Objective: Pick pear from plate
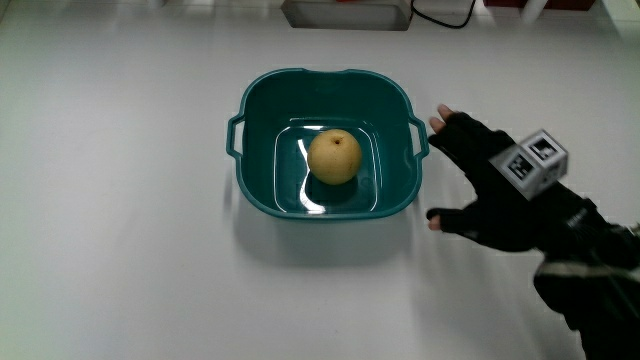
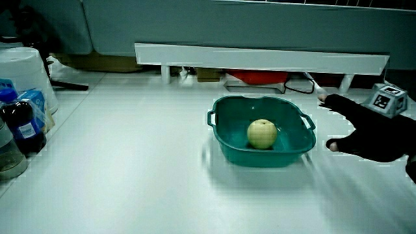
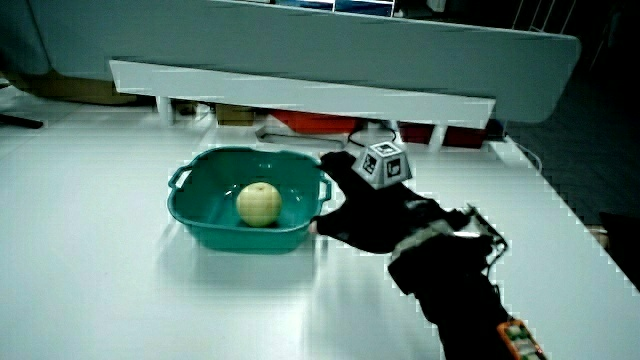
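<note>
A round, pale yellow pear (image 1: 334, 157) is seen resting in the middle of the flat bottom of a deep teal plastic basin with rounded corners and two small side handles (image 1: 260, 105). No wall of the basin is touched by the pear, and it stands with its stem end upward. The basin itself is set on the white desk (image 1: 120, 250), well in from every edge of the desk, as is shown in both side views (image 2: 224, 146) (image 3: 190, 215), where the pear (image 2: 262, 134) (image 3: 258, 204) is also visible inside it.

The black-gloved hand (image 1: 490, 195) is held just beside the basin, next to one of its handles and outside its rim, with the small patterned cube (image 1: 532, 161) carried on its back. The fingers are spread and relaxed, with the thumb set apart from the others, and nothing is held by them; the pear is not touched. In a side view the hand (image 3: 365, 215) is seen low over the desk, close against the basin's wall, though contact with the wall cannot be told. The forearm (image 3: 450, 280) is stretched toward the desk edge nearest the person.

At one side edge of the desk a dark plastic bottle (image 2: 23, 127) and a white tub (image 2: 23, 71) are seen, well apart from the basin.
</note>
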A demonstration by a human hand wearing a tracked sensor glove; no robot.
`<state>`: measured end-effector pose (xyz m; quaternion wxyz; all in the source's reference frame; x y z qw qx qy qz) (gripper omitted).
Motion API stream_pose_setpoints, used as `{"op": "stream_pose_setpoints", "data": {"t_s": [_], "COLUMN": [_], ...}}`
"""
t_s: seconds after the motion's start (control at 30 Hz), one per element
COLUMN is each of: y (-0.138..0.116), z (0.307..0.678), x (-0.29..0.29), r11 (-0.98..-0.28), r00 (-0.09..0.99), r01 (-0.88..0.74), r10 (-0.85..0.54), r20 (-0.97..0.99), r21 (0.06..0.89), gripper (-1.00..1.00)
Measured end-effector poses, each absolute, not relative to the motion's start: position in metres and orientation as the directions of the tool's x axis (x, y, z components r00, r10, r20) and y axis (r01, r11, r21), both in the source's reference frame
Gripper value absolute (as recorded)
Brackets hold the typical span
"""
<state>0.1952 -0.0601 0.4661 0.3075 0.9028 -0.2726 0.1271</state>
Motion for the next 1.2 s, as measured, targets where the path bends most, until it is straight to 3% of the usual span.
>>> {"op": "stream_pose_setpoints", "data": {"t_s": [0.17,0.2,0.23,0.27,0.4,0.5,0.53,0.77,0.8,0.93,1.2], "y": [-0.08,-0.083,-0.089,-0.091,-0.105,-0.112,-0.114,-0.121,-0.121,-0.12,-0.116], "z": [0.463,0.463,0.473,0.464,0.47,0.472,0.471,0.493,0.484,0.487,0.498], "x": [0.168,0.166,0.168,0.157,0.14,0.124,0.121,0.083,0.078,0.068,0.06], "r11": [-0.639,-0.708,-0.737,-0.629,-0.584,-0.566,-0.662,-0.499,-0.565,-0.524,-0.508], "r00": [0.821,0.838,0.872,0.828,0.823,0.812,0.845,0.798,0.809,0.791,0.789], "r01": [-0.571,-0.536,-0.483,-0.56,-0.568,-0.582,-0.525,-0.579,-0.554,-0.581,-0.58], "r10": [-0.446,-0.514,-0.455,-0.429,-0.42,-0.445,-0.482,-0.51,-0.54,-0.545,-0.543], "r20": [0.357,0.186,0.182,0.36,0.383,0.378,0.232,0.321,0.234,0.279,0.286], "r21": [0.515,0.46,0.473,0.538,0.58,0.583,0.535,0.645,0.612,0.623,0.636], "gripper": [0.0,0.0,0.0,0.0,0.0,0.0,0.0,0.0,0.0,0.0,0.0]}}
